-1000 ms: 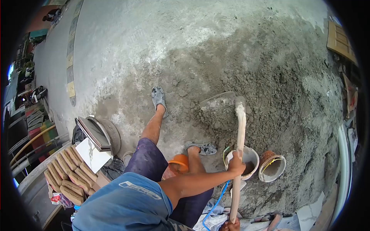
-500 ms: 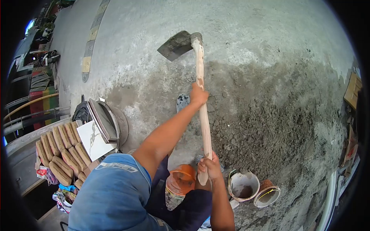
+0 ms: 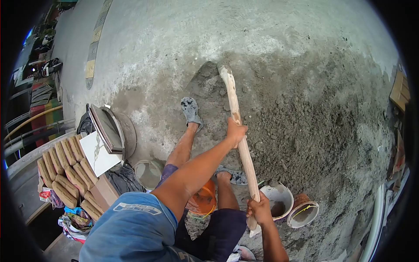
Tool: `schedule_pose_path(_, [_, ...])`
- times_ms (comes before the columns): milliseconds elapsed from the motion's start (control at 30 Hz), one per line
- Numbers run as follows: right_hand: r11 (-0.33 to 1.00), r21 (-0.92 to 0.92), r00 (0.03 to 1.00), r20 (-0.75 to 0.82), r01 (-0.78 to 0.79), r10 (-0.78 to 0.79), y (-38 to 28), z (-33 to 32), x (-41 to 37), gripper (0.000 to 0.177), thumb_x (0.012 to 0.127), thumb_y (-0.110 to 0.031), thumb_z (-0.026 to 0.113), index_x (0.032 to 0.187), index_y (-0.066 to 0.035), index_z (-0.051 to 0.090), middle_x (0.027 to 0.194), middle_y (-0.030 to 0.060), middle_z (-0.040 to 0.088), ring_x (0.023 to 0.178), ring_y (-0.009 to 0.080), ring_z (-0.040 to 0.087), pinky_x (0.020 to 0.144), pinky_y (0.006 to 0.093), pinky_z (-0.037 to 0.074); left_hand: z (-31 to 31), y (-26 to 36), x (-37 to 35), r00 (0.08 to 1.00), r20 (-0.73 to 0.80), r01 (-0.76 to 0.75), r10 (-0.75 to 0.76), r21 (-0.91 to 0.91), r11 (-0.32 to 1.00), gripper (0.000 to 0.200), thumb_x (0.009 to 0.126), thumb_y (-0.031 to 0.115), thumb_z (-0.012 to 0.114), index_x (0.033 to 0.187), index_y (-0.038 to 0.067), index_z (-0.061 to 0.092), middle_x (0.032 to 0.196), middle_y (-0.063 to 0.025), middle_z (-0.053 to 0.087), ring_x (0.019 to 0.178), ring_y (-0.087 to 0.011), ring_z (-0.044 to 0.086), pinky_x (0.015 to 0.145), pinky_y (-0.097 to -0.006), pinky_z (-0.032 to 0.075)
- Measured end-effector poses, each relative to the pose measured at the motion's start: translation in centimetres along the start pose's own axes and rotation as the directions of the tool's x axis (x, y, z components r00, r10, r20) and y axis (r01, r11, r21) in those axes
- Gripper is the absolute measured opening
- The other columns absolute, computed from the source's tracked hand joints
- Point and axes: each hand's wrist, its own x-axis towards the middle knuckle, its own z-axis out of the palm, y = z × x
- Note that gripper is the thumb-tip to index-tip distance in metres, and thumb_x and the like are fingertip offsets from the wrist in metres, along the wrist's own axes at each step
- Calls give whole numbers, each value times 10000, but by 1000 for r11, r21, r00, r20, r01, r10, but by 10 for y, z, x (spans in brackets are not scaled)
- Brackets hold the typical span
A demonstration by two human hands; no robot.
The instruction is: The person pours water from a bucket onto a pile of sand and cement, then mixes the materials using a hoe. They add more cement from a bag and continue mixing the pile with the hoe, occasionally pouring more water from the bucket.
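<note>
Both hands grip the long wooden handle (image 3: 245, 159) of a hoe. My left hand (image 3: 236, 132) is wrapped round its middle, and my right hand (image 3: 260, 210) holds it near the lower end, close to a white bucket. At the far end, the hoe's grey blade (image 3: 206, 80) is down at the ground and hard to tell from the wet cement around it. A wide patch of lumpy grey mix (image 3: 305, 135) spreads to the right of the handle.
A white bucket (image 3: 286, 192), a smaller bucket (image 3: 304, 213) and an orange bucket (image 3: 204, 198) stand near my legs. Stacked cement bags (image 3: 70, 153), a white tile (image 3: 97, 153) and a round tub (image 3: 126, 133) are at the left. My clogs (image 3: 190, 110) rest on the ground.
The hoe's blade has come down from above onto the ground. Both hands have shifted lower and to the right with the handle, and one foot has come into fuller view.
</note>
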Motion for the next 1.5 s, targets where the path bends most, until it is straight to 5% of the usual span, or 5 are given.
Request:
schedule_pose_path(133, [991,114,992,-104,-66,78,47,-51,-71,223,811,13,541,1027,-12,490,610,39,496,418,112,473,395,284,464,60,-69,-74,994,77,69,-72,37,997,527,725,10,641,1142,32,321,918,-152,505,684,-241,571,507,-370,496])
schedule_pose_path(467, [956,290,945,-301,-36,127,167,-66,-320,448,828,-17,562,1247,-16,402,679,69,546,473,148,525,414,272,469,135,-103,-339,926,342,16,-160,387,922,548,754,134,615,1176,41,279,928,-284,605,873,-464,608,773,-503,482])
schedule_pose_path(800, [734,644,920,120,215,-374,-24,1,72,461,790,38,521,1233,-38,414,589,45,421,410,128,413,411,322,399,133,133,14,924,148,-350,352,700,623,574,733,83,619,1194,-55,304,1065,-328,568,958,-435,614,818,-462,528])
schedule_pose_path(967, [752,639,965,59,161,-257,-59,23,119,350,835,-25,536,1175,-50,460,603,7,418,428,98,401,410,289,388,133,124,114,955,219,-294,200,619,728,648,704,86,701,1195,-80,312,1088,-304,555,933,-389,629,754,-427,563])
schedule_pose_path(1500, [816,560,958,-287,145,26,259,1,-256,436,787,46,508,1213,-32,461,652,59,551,436,121,502,373,252,415,89,-151,-307,890,372,11,-265,563,827,528,707,61,677,1122,25,353,936,-170,567,726,-215,613,553,-341,496])
